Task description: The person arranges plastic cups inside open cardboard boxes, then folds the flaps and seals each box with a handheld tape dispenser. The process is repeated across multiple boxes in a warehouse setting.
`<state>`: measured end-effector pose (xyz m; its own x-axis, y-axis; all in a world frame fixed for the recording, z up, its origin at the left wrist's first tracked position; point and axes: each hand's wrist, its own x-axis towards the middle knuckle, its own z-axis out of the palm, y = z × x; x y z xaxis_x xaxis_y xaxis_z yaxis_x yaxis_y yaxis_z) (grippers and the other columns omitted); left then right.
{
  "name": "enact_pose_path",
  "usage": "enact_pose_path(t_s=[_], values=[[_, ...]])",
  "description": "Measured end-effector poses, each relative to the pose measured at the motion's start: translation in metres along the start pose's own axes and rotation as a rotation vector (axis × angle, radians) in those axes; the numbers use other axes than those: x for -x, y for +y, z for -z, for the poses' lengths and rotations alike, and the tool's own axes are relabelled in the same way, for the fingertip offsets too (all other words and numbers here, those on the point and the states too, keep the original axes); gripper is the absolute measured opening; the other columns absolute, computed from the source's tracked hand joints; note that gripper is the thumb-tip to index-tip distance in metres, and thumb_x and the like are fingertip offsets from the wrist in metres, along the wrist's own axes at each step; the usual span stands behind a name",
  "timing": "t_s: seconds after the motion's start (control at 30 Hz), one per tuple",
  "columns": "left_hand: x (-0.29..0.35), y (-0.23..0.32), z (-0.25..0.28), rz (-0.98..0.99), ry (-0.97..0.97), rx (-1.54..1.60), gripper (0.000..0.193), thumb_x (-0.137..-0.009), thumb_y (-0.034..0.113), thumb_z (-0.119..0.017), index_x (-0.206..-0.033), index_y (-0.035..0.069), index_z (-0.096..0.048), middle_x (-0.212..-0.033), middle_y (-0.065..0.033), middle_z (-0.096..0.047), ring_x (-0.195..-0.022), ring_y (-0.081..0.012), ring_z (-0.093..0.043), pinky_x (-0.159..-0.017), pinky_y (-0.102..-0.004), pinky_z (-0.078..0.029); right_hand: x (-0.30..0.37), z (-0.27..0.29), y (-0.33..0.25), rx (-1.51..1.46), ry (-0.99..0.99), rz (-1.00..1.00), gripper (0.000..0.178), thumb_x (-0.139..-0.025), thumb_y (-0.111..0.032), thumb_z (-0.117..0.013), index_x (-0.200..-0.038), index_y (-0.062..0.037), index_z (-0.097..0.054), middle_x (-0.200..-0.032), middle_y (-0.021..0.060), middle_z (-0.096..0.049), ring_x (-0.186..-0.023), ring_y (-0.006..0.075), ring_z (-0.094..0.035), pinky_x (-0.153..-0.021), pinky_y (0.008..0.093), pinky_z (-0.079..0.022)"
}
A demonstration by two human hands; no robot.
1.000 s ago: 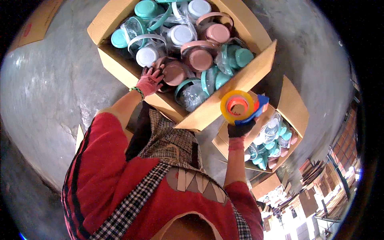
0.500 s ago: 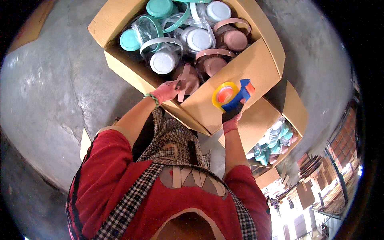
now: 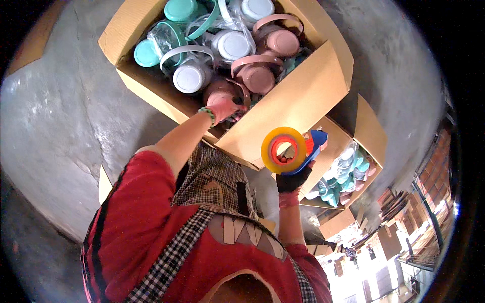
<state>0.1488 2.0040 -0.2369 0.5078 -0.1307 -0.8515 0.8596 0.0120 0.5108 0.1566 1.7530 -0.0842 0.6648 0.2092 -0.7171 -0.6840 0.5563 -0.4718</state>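
Note:
My left hand [image 3: 226,108], in a pink and dark glove, reaches into the near corner of a large open cardboard box [image 3: 288,108]. Its fingers curl against a pink lidded container [image 3: 220,89] with a hoop handle; the fingertips are partly hidden. Outside the box's near right wall, my right hand [image 3: 295,179] grips a blue tape dispenser [image 3: 309,151] from below. A wide yellow tape roll [image 3: 269,151] with an orange core sits on the dispenser. Around my left hand lie more round-lidded containers with hoop handles: pink [image 3: 258,79], pale grey [image 3: 189,78] and teal [image 3: 146,53], some in clear plastic.
A second open cardboard box [image 3: 371,126] stands lower right, filled with similar smaller-looking containers [image 3: 341,182] in plastic. The box flaps stick outward. Grey concrete floor [image 3: 60,126] surrounds the boxes. Stacked cardboard [image 3: 399,207] stands farther right.
My left hand has left the upright pink handle and gone deeper into the box corner; that handle now leans over. My right hand has moved down with the dispenser, tape roll turned more face-on.

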Motion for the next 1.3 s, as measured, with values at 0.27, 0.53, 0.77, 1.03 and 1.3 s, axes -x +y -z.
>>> enact_pose_path(t_s=[0.27,0.53,0.77,1.03,1.3], values=[[-0.013,0.078,0.053,-0.694,0.786,-0.856,0.058,-0.068,0.029,-0.060,-0.114,0.000,-0.039,-0.111,-0.0190,-0.044,-0.108,-0.0326,-0.038,-0.090,-0.0440,-0.029,0.018,-0.020,0.010,-0.071,0.220,-0.053,0.060,-0.079,-0.056,-0.036,-0.119,-0.0112,-0.038,-0.104,0.0082,-0.052,-0.086,0.0236,-0.054,-0.080,0.0403,-0.044],[-0.006,0.041,-0.007,-0.759,0.166,-1.232,0.039,-0.080,0.028,-0.044,-0.111,0.006,-0.047,-0.124,-0.0165,-0.035,-0.114,-0.0344,-0.033,-0.095,-0.0446,-0.027,0.049,0.023,-0.014,-0.165,0.135,-0.107,0.061,-0.080,-0.052,-0.040,-0.122,-0.0077,-0.034,-0.121,0.0095,-0.041,-0.107,0.0264,-0.043,-0.091,0.0426,-0.035],[-0.096,0.175,0.085,-0.579,0.731,-1.230,0.060,-0.078,0.048,-0.046,-0.123,0.009,-0.036,-0.132,-0.0119,-0.027,-0.119,-0.0328,-0.028,-0.096,-0.0423,-0.024,0.057,0.040,-0.031,0.051,0.075,-0.057,0.065,-0.080,-0.058,-0.031,-0.123,-0.0090,-0.032,-0.119,0.0116,-0.041,-0.106,0.0260,-0.043,-0.092,0.0426,-0.034],[-0.081,0.080,-0.025,-0.730,0.240,-1.443,0.043,-0.075,0.028,-0.040,-0.113,0.009,-0.046,-0.118,-0.0201,-0.037,-0.113,-0.0317,-0.031,-0.092,-0.0487,-0.026,0.068,0.075,-0.020,0.696,0.206,0.195,0.075,-0.074,-0.021,-0.061,-0.128,-0.0097,-0.012,-0.122,0.0096,-0.034,-0.105,0.0193,-0.042,-0.091,0.0349,-0.036],[0.058,0.049,-0.070,-0.740,0.346,-0.408,0.059,-0.078,0.024,-0.053,-0.126,0.005,-0.025,-0.122,-0.0213,-0.035,-0.118,-0.0343,-0.027,-0.096,-0.0385,-0.024,0.045,0.026,-0.038,1.036,0.240,0.483,0.070,-0.073,-0.025,-0.061,-0.126,-0.0076,-0.018,-0.118,0.0093,-0.038,-0.103,0.0196,-0.044,-0.089,0.0355,-0.038]])
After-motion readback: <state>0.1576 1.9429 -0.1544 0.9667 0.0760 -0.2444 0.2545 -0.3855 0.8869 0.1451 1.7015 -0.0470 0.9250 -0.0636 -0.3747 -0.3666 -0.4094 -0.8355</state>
